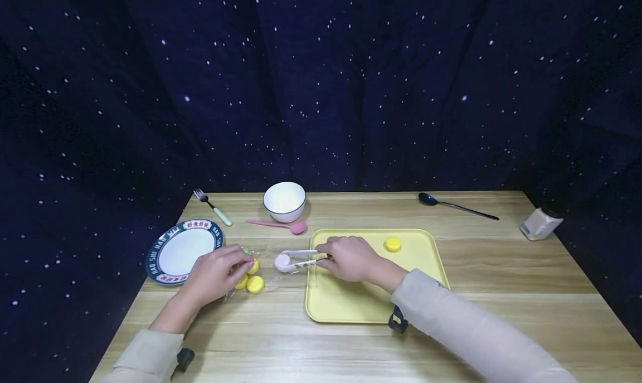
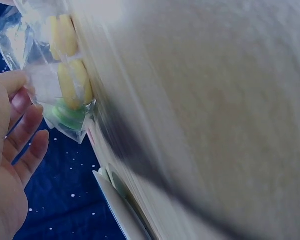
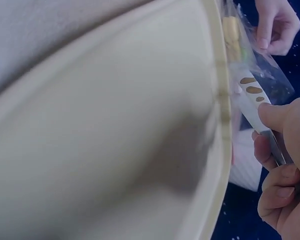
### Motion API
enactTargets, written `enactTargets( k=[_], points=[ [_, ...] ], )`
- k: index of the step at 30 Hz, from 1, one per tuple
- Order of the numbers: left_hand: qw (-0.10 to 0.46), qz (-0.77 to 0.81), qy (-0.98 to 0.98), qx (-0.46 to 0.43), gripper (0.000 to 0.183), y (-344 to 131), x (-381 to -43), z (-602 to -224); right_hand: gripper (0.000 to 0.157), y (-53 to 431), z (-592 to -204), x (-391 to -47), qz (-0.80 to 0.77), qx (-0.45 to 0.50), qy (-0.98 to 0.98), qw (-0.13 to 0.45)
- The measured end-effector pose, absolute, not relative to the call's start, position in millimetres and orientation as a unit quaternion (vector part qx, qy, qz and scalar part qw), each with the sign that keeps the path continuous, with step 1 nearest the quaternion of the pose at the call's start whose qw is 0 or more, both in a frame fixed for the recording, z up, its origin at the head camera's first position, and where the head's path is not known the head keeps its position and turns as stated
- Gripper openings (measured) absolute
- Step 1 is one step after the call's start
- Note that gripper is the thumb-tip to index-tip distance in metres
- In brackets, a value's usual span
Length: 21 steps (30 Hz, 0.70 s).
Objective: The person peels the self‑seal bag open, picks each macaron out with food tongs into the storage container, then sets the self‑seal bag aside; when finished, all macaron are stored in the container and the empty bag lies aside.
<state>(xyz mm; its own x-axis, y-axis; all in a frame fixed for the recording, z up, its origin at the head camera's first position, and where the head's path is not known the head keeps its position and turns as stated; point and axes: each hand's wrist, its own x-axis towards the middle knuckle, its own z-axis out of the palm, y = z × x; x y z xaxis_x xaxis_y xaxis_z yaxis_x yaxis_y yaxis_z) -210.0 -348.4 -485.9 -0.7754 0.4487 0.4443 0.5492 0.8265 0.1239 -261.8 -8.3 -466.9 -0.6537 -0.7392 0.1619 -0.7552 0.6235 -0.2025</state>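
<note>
My left hand (image 1: 214,274) pinches the edge of a clear plastic bag (image 2: 20,37). Inside the bag are yellow macarons (image 1: 256,284) and a green macaron (image 2: 65,115). White tongs (image 1: 301,252) are gripped in my right hand (image 1: 351,258), which is over the left part of a yellow tray (image 1: 346,305). The tongs point left toward the bag, with a pale pink macaron (image 1: 282,261) between their tips. Whether that macaron is inside the bag's mouth, I cannot tell. A single yellow macaron (image 1: 393,244) lies on the tray, to the right of my right hand.
A dark-rimmed plate (image 1: 188,251) stands at the left, near a fork (image 1: 213,207). Farther back are a white bowl (image 1: 284,201) and a pink spoon (image 1: 297,227). A black spoon (image 1: 451,205) lies back right, and a dark-lidded jar (image 1: 540,224) stands by the right edge.
</note>
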Motion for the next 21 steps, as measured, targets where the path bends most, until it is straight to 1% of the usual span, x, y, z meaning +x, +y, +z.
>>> enactTargets(
  k=[8,12,21],
  points=[
    [0.201,-0.124,-0.934,-0.267,0.007,-348,-211,-488,0.032,37,-455,-262,0.15,0.398,-0.904,0.051],
    [0.202,-0.126,-0.933,-0.271,0.007,-348,-210,-487,0.032,69,-452,-262,0.162,0.384,-0.907,0.066],
    [0.203,-0.124,-0.931,-0.278,0.008,-346,-212,-489,0.04,144,-454,-268,0.158,0.328,-0.928,0.075]
  ],
)
